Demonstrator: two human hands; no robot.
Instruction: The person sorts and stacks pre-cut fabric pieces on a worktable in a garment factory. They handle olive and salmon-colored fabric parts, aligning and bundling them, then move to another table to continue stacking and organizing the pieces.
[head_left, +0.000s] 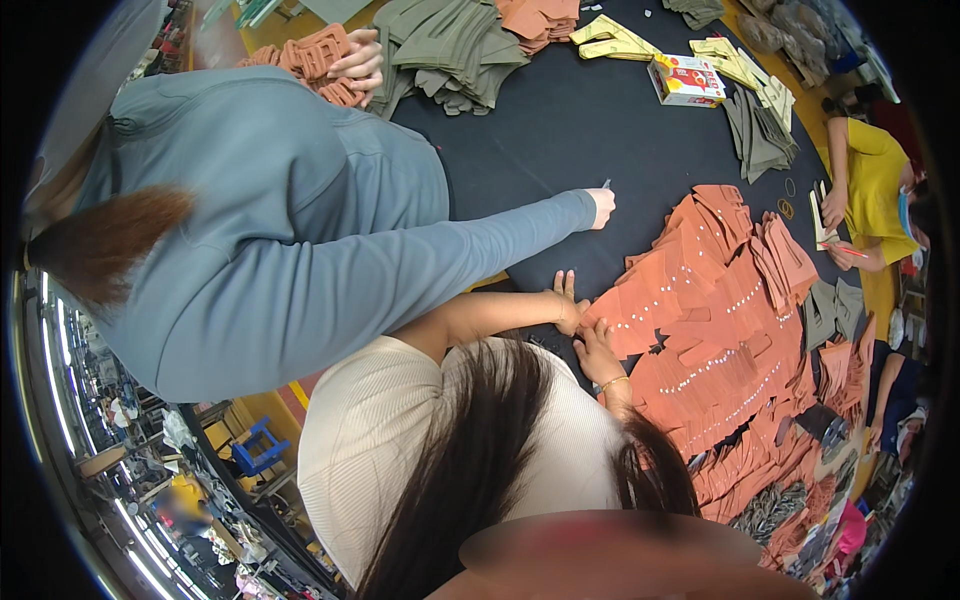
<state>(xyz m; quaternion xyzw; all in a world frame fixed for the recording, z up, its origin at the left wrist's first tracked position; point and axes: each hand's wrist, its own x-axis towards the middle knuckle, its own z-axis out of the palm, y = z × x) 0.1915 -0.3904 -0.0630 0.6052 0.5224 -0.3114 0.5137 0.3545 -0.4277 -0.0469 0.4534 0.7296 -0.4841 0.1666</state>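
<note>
In the head view, the left hand (567, 304) is unclenched, with straight fingers on the dark table (620, 140); the right hand (598, 352) touches the edge of the orange cloth pieces (712, 342), which spread to the right of both hands, and I cannot tell if it pinches them. Beyond the hands lie green cloth pieces (455, 55) and a box (688, 80); a blue stool (260, 447) stands far to their left.

Long white tube lights (57, 380) are glowing at lower left; soft light is evenly brightening flat coral fabric pieces (710, 335); fisheye distortion is bending the edges.
</note>
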